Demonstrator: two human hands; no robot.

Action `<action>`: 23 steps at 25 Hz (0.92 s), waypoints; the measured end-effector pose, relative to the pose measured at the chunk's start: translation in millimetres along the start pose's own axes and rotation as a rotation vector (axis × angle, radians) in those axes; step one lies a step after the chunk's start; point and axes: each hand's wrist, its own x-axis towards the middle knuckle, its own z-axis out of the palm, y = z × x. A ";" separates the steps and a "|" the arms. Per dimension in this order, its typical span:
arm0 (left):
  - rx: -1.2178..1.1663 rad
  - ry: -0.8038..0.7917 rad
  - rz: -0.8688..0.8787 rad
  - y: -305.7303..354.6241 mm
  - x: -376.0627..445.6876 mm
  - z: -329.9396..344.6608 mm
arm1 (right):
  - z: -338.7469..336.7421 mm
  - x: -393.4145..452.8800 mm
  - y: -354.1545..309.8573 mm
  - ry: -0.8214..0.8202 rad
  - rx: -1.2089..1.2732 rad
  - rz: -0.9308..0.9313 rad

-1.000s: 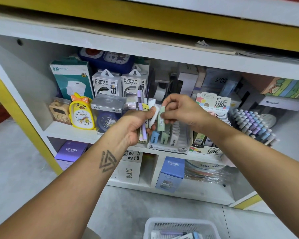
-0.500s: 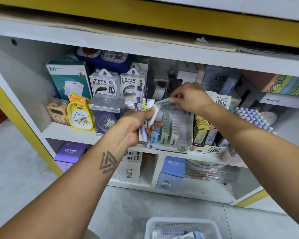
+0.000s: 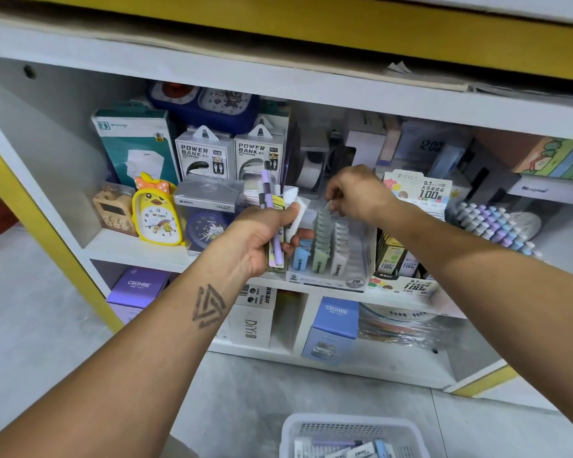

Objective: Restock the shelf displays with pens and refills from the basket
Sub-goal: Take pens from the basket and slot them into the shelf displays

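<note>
Refill packs stand in three colour rows, blue, green and white, inside the clear display tray (image 3: pixel 328 256) on the middle shelf (image 3: pixel 139 251), and that tray serves as the landmark for what follows. Directly over its green row (image 3: pixel 321 233), the right hand (image 3: pixel 356 193) has its fingers (image 3: pixel 336 206) curled down onto the back of the row. They seem to pinch a pale green refill pack (image 3: pixel 328 203) at its top edge, though the pack is mostly hidden, so the grip is a judgement. Feeding it in from behind would keep the row's fronts aligned and the colours sorted.

Just left of the tray, the left hand (image 3: pixel 262 239) is clenched around a bundle of stock (image 3: pixel 275 226): a purple pen standing upright above the fist, with yellow and white packs pressed beside it. Holding the bundle upright and close to the tray probably lets the right hand pick single items from it without reaching down.

Below the tray, on the floor well in front of the shelf unit, the white basket (image 3: pixel 354 424) holds more pens and packs, so restocking looks far from finished. Right of the tray sits a card display of lead refills (image 3: pixel 411 259), likely another slot to fill.
</note>
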 end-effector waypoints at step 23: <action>-0.038 -0.017 0.060 2.0 -18.7 17.3 | -25.4 -64.7 10.0 -0.099 1.090 -0.093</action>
